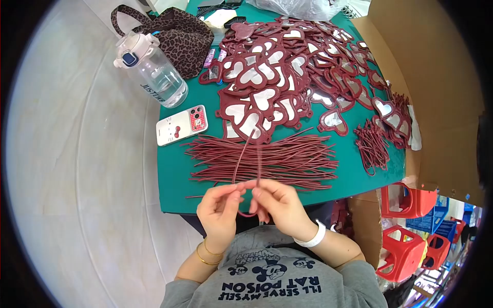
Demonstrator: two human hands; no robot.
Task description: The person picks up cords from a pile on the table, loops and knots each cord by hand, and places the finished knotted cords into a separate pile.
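My left hand [221, 206] and my right hand [275, 203] meet at the near edge of the green table, fingers pinched on one dark red cord [238, 167]. The cord bends into a loop below my fingers, and its two ends stick up away from me; the right one is blurred. Just beyond my hands lies a wide bundle of straight dark red cords [267, 160]. Behind that is a big heap of dark red heart-shaped pieces [263, 100] with shiny, mirror-like centres. On the right rests a bunch of knotted cord loops [372, 146].
A white phone [179, 126], a clear water bottle [154, 74] and a leopard-print bag [182, 38] line the table's left side. Cardboard [426, 92] stands along the right edge. Red stools [403, 251] are on the floor at right. A clear plastic bag [300, 7] lies at the back.
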